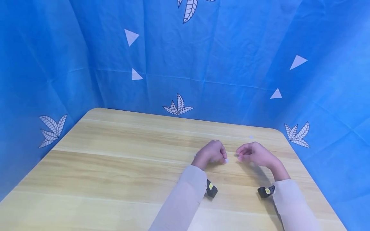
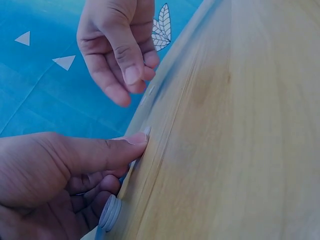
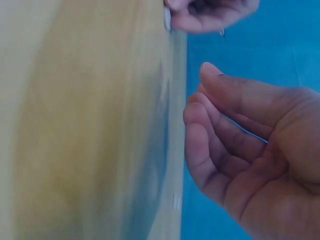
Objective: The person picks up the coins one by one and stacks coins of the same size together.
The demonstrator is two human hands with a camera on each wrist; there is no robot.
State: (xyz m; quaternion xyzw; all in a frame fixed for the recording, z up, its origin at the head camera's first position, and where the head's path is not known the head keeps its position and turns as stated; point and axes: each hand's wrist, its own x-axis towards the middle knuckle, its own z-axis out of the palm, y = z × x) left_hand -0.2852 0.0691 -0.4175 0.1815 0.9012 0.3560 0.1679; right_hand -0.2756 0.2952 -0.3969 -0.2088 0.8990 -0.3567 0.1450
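My left hand (image 1: 212,151) is low over the wooden table, thumb and fingers pinching a small white disc (image 1: 226,160) at its edge. In the left wrist view that disc (image 2: 147,131) shows thin and upright at the thumb tip. Close under the left hand's curled fingers stands a stack of several white discs (image 2: 110,213). Just to the right, my right hand (image 1: 257,154) hovers with loosely bent fingers. The right wrist view shows a gap between its thumb (image 3: 235,92) and fingers, and nothing held there.
Another small white disc (image 1: 251,137) lies farther back on the table (image 1: 115,166), toward the right. White pieces (image 3: 176,201) also lie near the right hand. A blue patterned curtain (image 1: 179,57) hangs around the table's back and sides.
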